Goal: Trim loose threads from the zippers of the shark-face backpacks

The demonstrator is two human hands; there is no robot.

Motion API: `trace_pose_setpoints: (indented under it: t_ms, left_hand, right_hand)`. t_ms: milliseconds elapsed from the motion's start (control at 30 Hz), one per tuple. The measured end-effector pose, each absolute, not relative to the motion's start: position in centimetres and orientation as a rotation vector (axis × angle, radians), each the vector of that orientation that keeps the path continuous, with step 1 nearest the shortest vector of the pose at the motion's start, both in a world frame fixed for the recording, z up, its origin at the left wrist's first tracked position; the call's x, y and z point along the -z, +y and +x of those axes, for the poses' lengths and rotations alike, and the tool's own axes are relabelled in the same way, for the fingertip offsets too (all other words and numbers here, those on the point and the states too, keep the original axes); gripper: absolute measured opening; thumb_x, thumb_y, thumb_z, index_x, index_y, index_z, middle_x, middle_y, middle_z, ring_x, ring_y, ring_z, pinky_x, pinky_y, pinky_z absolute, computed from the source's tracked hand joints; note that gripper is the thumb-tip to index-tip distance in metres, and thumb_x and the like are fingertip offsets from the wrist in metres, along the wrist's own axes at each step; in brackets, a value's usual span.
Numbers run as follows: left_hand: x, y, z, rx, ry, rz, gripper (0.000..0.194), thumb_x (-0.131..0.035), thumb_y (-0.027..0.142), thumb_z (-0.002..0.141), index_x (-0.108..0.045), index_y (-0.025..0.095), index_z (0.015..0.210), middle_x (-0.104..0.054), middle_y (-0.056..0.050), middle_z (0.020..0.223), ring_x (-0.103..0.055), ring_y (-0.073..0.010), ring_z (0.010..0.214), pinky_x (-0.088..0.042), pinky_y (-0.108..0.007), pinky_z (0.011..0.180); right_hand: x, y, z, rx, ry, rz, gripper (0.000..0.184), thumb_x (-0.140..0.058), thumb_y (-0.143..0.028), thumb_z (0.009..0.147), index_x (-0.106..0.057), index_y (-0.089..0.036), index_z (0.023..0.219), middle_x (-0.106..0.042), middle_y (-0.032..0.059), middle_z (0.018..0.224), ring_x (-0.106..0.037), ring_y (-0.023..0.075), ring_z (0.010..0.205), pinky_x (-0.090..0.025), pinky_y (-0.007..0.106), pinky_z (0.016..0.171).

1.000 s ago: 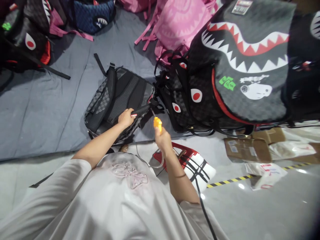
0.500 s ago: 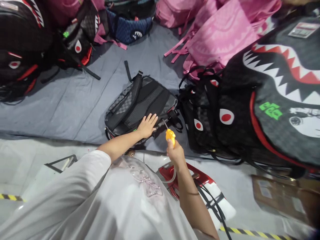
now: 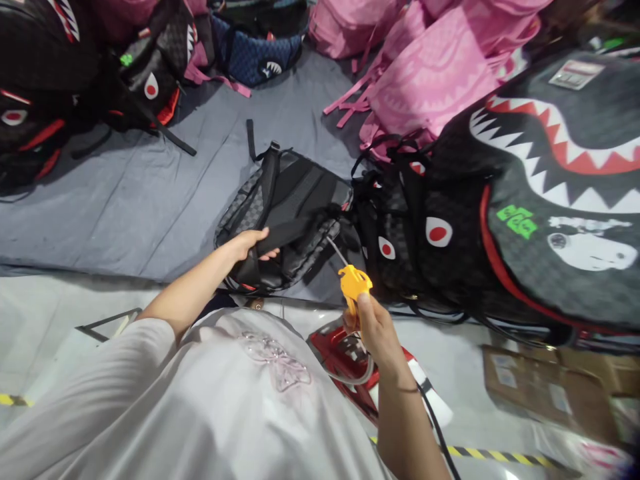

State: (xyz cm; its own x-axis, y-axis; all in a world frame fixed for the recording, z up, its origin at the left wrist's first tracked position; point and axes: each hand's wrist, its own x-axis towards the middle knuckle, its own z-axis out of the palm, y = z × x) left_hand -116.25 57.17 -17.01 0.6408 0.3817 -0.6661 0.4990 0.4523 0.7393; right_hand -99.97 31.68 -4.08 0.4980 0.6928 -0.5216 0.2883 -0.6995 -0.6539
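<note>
A black checkered backpack (image 3: 295,207) lies on the grey cloth with its padded back and straps facing up. My left hand (image 3: 253,245) is closed around one of its wide black shoulder straps (image 3: 285,233), which is lifted across the bag's near side. In my right hand (image 3: 373,323) is a yellow blow gun (image 3: 355,283) with a thin metal nozzle. The nozzle tip points at the backpack's right lower edge; I cannot tell whether it touches. A pale hose (image 3: 357,380) runs below my right hand, beside a red and white machine (image 3: 340,350).
Dark shark-print backpacks (image 3: 530,200) crowd the right side. Pink backpacks (image 3: 425,80) and a blue bag (image 3: 255,53) stand at the back; more black bags (image 3: 30,100) are at left. Cardboard boxes (image 3: 545,387) and a black cable (image 3: 434,427) are lower right.
My left hand has gone from lying flat on the backpack to gripping its strap, further left. My right hand and the blow gun have shifted slightly right and down.
</note>
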Motion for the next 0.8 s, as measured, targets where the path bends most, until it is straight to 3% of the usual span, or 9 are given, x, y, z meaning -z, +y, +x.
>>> trace_pose_setpoints:
  t_ms: [133,267,400,467,667,800]
  left_hand:
    - [19.1,58.3,-115.2,0.073,0.941,0.827,0.058,-0.025,0.047,0.104,-0.066,0.007,0.110,-0.076,-0.020,0.094,-0.076,-0.0221,0.082,-0.063,-0.030,0.067]
    - [19.8,57.8,-114.4,0.065,0.959,0.664,0.053,-0.027,0.044,0.105,-0.064,0.007,0.111,-0.077,-0.018,0.092,-0.076,-0.0201,0.076,-0.062,-0.028,0.063]
    - [19.5,57.8,-114.2,0.045,0.976,0.634,0.050,-0.028,0.043,0.105,-0.063,0.009,0.108,-0.077,-0.015,0.086,-0.074,-0.0175,0.070,-0.058,-0.024,0.056]
    - [19.3,57.9,-114.1,0.030,0.980,0.658,0.045,-0.029,0.042,0.105,-0.062,0.011,0.109,-0.077,-0.012,0.084,-0.073,-0.0168,0.068,-0.057,-0.023,0.054]
    - [18.5,57.5,-113.1,-0.037,1.016,0.826,0.029,-0.039,0.035,0.105,-0.058,0.016,0.116,-0.072,-0.003,0.077,-0.068,-0.0124,0.061,-0.051,-0.020,0.050]
    - [18.3,57.3,-112.5,-0.054,1.070,0.908,0.032,-0.047,0.038,0.103,-0.058,0.014,0.121,-0.067,-0.001,0.082,-0.062,-0.0091,0.059,-0.050,-0.021,0.051]
  right_hand:
    - [3.7,33.2,-99.9,-1.417,-0.845,-2.148,0.058,-0.040,-0.081,0.083,-0.053,-0.025,0.075,-0.050,-0.0007,0.050,-0.047,0.0173,0.045,-0.042,0.032,0.049]
    - [4.7,36.3,-98.1,-1.170,-0.777,-2.247,0.063,-0.042,-0.083,0.081,-0.058,-0.022,0.084,-0.049,-0.0024,0.050,-0.045,0.0143,0.043,-0.038,0.028,0.045]
    - [5.3,37.7,-96.9,-1.345,-0.900,-2.234,0.065,-0.049,-0.080,0.080,-0.064,-0.018,0.094,-0.049,-0.0040,0.047,-0.042,0.0126,0.038,-0.033,0.025,0.041]
    - [5.5,38.4,-96.4,-1.274,-0.898,-2.299,0.064,-0.048,-0.077,0.084,-0.064,-0.017,0.097,-0.051,-0.0033,0.048,-0.044,0.0129,0.038,-0.035,0.025,0.042]
    - [6.6,42.3,-94.4,-1.077,-0.985,-2.479,0.051,-0.039,-0.061,0.098,-0.064,-0.017,0.104,-0.061,0.0016,0.060,-0.058,0.0160,0.048,-0.043,0.026,0.053]
    - [7.1,44.4,-94.2,-0.869,-1.207,-2.653,0.050,-0.038,-0.058,0.099,-0.066,-0.018,0.102,-0.073,0.0112,0.083,-0.070,0.0259,0.076,-0.046,0.031,0.066]
